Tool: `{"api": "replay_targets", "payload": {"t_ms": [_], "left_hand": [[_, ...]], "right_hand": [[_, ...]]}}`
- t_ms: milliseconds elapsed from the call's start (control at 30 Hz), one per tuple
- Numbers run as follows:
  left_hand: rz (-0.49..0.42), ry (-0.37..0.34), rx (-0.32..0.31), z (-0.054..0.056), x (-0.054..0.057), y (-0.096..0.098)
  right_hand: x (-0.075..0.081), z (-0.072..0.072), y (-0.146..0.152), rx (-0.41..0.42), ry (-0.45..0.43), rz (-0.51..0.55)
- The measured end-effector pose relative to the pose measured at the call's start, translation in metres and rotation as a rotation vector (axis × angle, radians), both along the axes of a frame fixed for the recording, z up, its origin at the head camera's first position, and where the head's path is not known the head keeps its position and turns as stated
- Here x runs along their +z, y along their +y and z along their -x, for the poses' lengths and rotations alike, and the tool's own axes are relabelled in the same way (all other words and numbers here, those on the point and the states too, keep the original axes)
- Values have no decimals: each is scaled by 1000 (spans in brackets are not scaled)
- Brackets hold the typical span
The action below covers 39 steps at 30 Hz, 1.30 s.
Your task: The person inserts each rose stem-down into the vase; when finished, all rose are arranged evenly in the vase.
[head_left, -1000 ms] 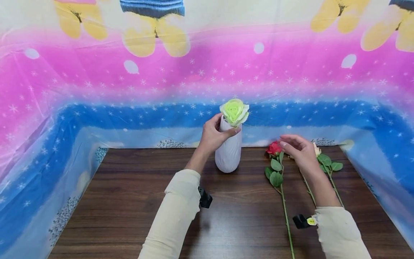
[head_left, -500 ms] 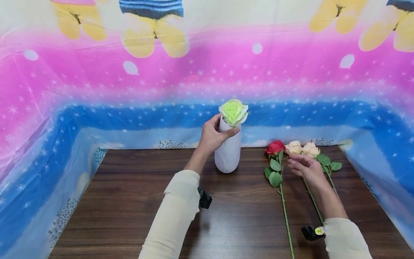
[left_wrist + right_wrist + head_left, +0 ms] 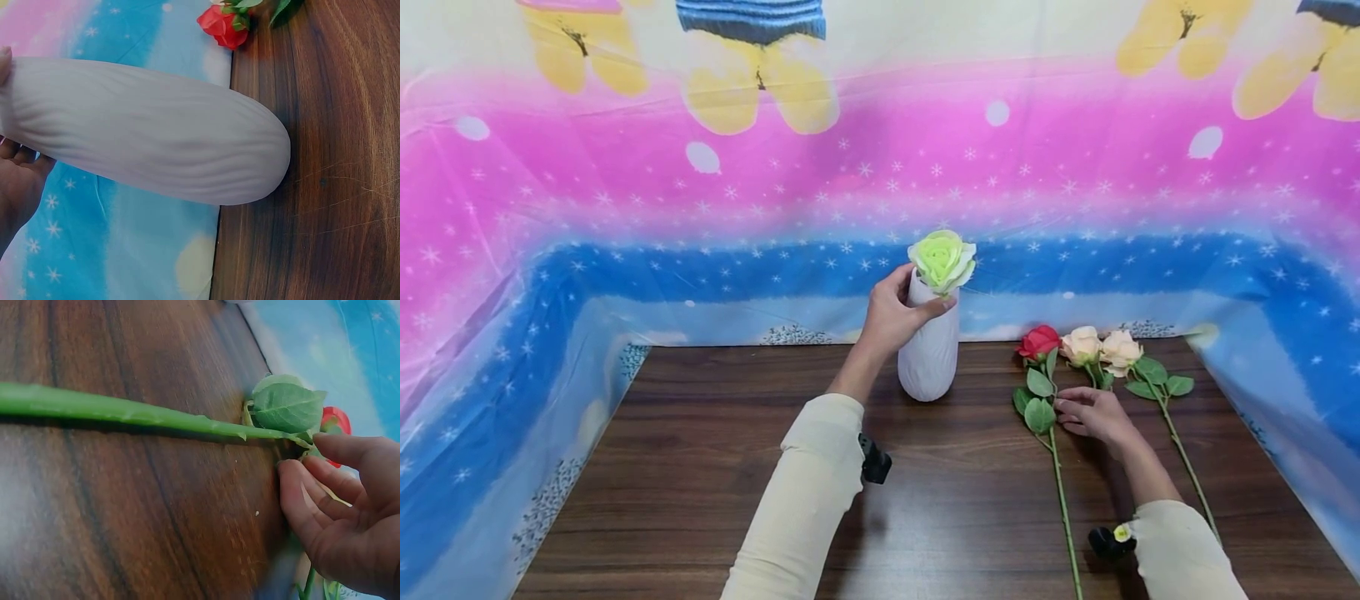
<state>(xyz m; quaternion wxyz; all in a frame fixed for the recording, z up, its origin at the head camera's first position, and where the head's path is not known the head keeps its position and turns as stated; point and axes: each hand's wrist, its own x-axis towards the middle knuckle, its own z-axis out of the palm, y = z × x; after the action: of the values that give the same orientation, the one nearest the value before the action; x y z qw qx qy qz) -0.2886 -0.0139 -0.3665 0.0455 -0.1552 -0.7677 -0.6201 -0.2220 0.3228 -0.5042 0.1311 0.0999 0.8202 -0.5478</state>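
Observation:
A white ridged vase [image 3: 927,354] stands near the table's back edge, a green rose [image 3: 942,260] at its mouth. My left hand [image 3: 895,312] grips the vase near its rim, thumb in front; in the left wrist view the vase body [image 3: 156,131] hides part of the fingers. To the right lies a red rose [image 3: 1039,342] with a long stem and leaves. My right hand [image 3: 1097,415] is beside that rose's stem, just below the bloom. In the right wrist view its thumb and loosely bent fingers [image 3: 297,487] are right at the stem [image 3: 156,417], by the leaf [image 3: 289,406].
Two cream roses [image 3: 1081,345] lie side by side right of the red one; the right forearm covers part of their stems. The wooden table [image 3: 715,467] meets a patterned pink and blue cloth [image 3: 760,200] behind and at both sides.
My right hand has come down from over the blooms, moving toward me and left to the red rose's stem, uncovering the cream roses. My left hand and the vase have stayed in place.

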Motion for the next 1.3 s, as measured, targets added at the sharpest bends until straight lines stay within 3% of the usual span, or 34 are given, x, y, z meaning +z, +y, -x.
{"api": "replay_targets", "payload": {"t_ms": [367, 933, 1300], "left_hand": [[6, -3, -1, 0, 1, 1], [-3, -6, 2, 1, 0, 0], [-7, -1, -4, 1, -1, 1]], "right_hand": [[7, 5, -10, -18, -47, -108], [6, 10, -15, -39, -68, -207], [6, 4, -7, -21, -58, -132]]}}
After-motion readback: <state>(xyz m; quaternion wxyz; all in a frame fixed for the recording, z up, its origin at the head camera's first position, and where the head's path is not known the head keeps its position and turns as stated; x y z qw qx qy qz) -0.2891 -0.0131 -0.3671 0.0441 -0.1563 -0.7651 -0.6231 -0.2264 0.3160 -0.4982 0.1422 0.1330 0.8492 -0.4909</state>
